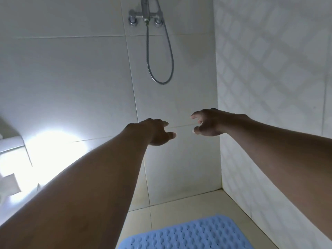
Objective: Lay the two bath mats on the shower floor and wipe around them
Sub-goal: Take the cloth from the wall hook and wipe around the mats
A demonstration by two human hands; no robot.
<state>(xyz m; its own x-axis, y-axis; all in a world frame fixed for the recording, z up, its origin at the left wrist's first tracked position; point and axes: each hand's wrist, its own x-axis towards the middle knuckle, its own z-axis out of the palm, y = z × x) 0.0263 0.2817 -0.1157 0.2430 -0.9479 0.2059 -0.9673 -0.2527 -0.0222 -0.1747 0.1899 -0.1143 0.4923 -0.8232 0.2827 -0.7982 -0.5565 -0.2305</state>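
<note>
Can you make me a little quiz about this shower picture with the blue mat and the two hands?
1. True or false: the left hand and the right hand are both holding a cloth.
2. Which colour is the bath mat on the shower floor? A red, B blue, C green.
3. How many bath mats can you see in the picture?

Key:
1. False. Both hands are empty.
2. B
3. One
</note>
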